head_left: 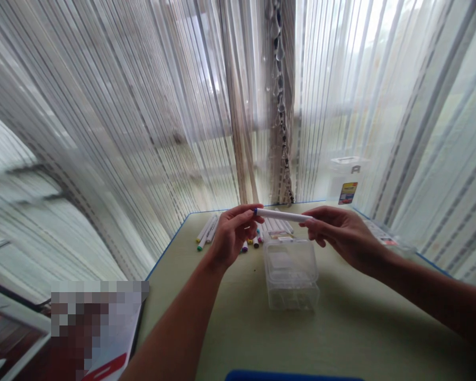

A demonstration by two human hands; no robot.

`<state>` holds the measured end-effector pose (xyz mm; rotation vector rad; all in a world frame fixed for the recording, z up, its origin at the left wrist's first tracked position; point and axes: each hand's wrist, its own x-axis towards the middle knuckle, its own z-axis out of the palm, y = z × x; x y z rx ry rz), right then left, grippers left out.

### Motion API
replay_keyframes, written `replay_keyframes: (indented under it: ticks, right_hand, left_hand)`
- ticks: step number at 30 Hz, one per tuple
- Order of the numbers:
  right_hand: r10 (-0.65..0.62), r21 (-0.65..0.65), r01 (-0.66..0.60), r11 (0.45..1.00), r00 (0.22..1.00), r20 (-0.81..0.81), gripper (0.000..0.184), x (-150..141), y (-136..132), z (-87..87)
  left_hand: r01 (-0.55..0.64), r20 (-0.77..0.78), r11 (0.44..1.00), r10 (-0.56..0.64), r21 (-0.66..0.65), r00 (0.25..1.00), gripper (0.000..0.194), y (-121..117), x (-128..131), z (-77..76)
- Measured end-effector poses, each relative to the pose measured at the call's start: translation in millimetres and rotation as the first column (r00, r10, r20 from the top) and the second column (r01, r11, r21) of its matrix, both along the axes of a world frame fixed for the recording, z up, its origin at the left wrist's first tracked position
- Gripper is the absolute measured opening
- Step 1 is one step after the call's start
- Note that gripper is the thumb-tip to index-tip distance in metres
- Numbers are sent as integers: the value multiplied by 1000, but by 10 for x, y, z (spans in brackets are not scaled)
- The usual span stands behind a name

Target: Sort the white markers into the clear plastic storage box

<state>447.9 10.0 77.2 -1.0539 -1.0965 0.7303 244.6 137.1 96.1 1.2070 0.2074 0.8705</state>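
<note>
Just below the frame's centre, the left hand (232, 233) and right hand (341, 230) pinch opposite ends of a white marker (281, 215), probably light, stiff and smooth, best held near its ends

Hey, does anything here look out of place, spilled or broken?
Nothing looks spilled or broken: loose markers lie on the table, and the left hand and right hand hold a white marker. The only oddity is a blocky, pixelated patch at lower left, hiding what's beneath.
</note>
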Motion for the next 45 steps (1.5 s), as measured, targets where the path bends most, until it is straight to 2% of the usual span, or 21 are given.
replay_keyframes:
  ticks: [6,9,12,22,28,33,40,45]
  right_hand:
    - [-45,42,34,999,958,285,22,35,10,-9]
    - [-110,155,43,987,884,455,18,95,31,-67]
    - [-185,259,50,965,827,531,16,137,52,-123]
    - [-321,377,109,920,761,563,13,114,52,-126]
    - [-414,431,168,887,705,576,12,46,-5,-34]
    - [-469,477,181,860,649,599,10,23,-42,23]
    - [-412,434,163,886,708,573,14,41,-46,35]
    - [-436,415,217,884,705,560,13,63,-24,32]
  left_hand:
    - [77,25,997,-77,-19,997,22,-37,-16,31]
    - [123,16,992,-123,7,992,22,-77,-17,46]
    - [156,4,987,-156,27,988,22,-117,-18,57]
    - [209,-10,976,-209,56,978,25,-139,-33,69]
    - [89,-30,996,-88,33,996,28,-83,-43,49]
    - [-6,-83,998,12,69,996,28,-47,-23,27]
    - [-101,-83,991,109,92,991,24,-23,33,-4]
    - [-55,-69,993,62,103,996,24,-33,10,-4]
